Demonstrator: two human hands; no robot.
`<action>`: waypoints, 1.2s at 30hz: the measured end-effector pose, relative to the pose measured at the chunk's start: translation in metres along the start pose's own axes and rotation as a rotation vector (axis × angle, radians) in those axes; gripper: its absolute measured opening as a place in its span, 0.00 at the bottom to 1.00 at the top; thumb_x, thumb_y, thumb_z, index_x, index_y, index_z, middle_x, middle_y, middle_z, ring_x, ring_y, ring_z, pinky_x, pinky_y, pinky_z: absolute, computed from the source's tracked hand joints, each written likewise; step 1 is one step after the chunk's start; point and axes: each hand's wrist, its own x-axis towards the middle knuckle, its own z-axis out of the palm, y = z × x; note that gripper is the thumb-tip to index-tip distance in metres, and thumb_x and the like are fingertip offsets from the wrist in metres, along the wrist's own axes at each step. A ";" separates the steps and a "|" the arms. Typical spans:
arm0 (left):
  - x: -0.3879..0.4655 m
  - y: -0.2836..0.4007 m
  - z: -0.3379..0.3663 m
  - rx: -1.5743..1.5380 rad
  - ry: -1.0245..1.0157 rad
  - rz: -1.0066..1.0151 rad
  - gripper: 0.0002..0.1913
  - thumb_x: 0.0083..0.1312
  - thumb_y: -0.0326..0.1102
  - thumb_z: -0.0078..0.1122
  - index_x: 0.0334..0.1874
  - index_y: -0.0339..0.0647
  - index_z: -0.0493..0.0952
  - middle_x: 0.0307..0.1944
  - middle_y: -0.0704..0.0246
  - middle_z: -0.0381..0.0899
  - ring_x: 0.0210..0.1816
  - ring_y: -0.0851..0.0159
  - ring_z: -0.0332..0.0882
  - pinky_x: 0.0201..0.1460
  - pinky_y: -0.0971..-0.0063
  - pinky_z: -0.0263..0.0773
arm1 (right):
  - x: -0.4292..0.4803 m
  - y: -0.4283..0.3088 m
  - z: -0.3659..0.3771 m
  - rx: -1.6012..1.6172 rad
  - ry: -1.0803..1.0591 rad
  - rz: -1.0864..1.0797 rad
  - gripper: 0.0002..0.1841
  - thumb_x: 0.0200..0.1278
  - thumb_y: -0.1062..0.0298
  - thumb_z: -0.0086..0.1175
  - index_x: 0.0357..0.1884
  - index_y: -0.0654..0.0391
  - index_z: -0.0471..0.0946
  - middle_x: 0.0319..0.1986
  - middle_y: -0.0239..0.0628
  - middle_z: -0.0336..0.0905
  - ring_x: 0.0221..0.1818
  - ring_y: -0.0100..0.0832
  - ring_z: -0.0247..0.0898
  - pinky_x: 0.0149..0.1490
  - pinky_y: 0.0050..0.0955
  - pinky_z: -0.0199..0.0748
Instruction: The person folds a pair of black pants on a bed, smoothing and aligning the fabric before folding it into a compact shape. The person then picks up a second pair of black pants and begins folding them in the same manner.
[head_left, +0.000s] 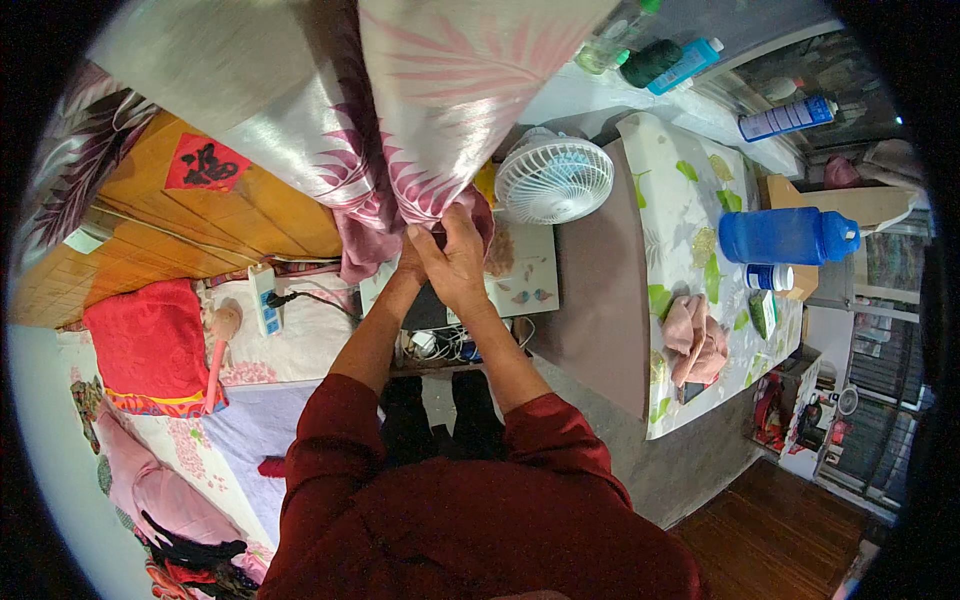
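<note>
Long satin curtains (450, 112), pale with pink and purple leaf patterns, hang down in front of me and are gathered at their lower part. Both of my hands meet at this gathered cloth. My right hand (459, 259) lies over it with the thumb bent across towards the other hand. My left hand (411, 259) is mostly hidden behind the right hand and the fabric; only its wrist side shows. A darker pink fold of cloth (367, 244) hangs to the left of the hands. Beyond them, a white electric fan (554, 180) stands near the wall.
At left, a bed (262, 405) holds a red towel (150, 345), a power strip (265, 300) and pink bedding (154, 480). A cabinet with cables (450, 346) stands below my hands. At right, a covered table (675, 240) bears a blue jug (772, 235) and a pink cloth (694, 337).
</note>
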 end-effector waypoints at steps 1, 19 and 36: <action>0.001 -0.002 -0.002 -0.008 0.001 0.011 0.17 0.63 0.45 0.55 0.50 0.46 0.77 0.42 0.57 0.83 0.46 0.47 0.80 0.48 0.56 0.75 | -0.002 0.000 -0.002 0.003 0.038 -0.027 0.18 0.58 0.61 0.61 0.45 0.63 0.74 0.41 0.49 0.76 0.47 0.50 0.71 0.51 0.43 0.68; 0.033 -0.003 0.038 -0.471 0.025 -0.376 0.16 0.70 0.39 0.57 0.51 0.32 0.77 0.38 0.56 0.85 0.39 0.54 0.85 0.39 0.65 0.80 | 0.021 0.115 -0.011 0.330 0.108 0.485 0.27 0.74 0.46 0.45 0.58 0.62 0.70 0.52 0.38 0.73 0.52 0.30 0.69 0.57 0.29 0.66; 0.061 -0.025 0.016 -0.190 0.285 -0.068 0.15 0.61 0.39 0.60 0.42 0.33 0.80 0.36 0.50 0.83 0.40 0.44 0.82 0.43 0.59 0.76 | 0.048 0.145 0.030 0.159 -0.048 0.251 0.22 0.71 0.54 0.43 0.55 0.61 0.75 0.55 0.53 0.74 0.56 0.47 0.71 0.57 0.37 0.68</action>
